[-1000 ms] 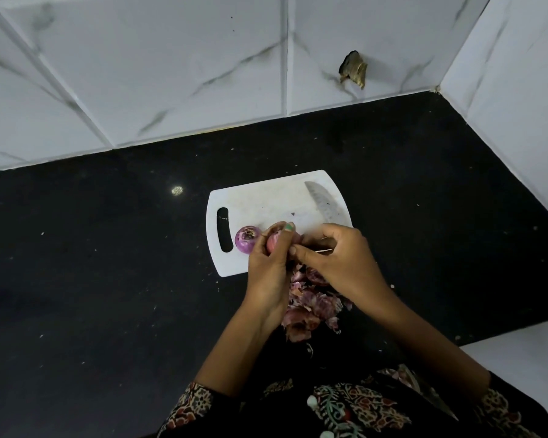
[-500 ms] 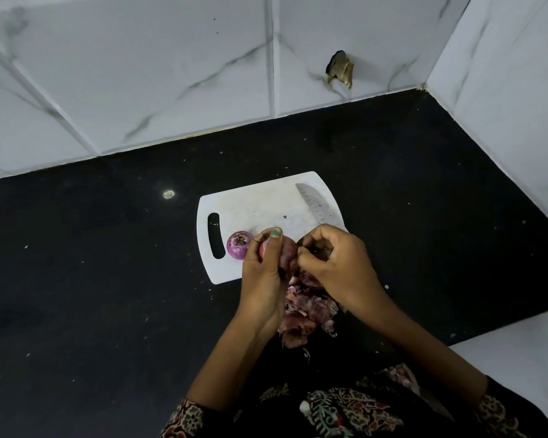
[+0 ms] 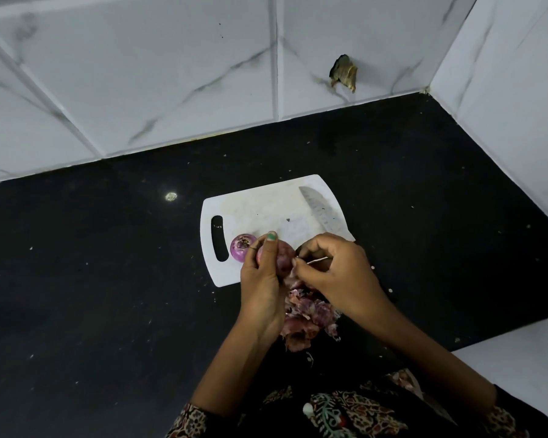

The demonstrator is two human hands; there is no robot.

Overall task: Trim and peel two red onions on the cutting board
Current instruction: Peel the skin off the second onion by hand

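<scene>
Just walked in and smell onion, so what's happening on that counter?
A person is peeling a red onion: the left hand holds it while the right hand pinches at its skin. A second, peeled purple onion sits on the white plastic cutting board beside a steel knife. Papery skins lie heaped on the black counter.

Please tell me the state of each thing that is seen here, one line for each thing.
Left hand: grips the second onion, fingers curled round it.
Right hand: pinches a thin strip of skin at the second onion.
Second onion: held above the board's near edge, partly peeled.
First onion: resting on the board, peeled, cut end up.
Knife: lying flat on the board, not held.
Cutting board: flat on the counter.
Peel pile: heaped on the counter, below the hands.
</scene>
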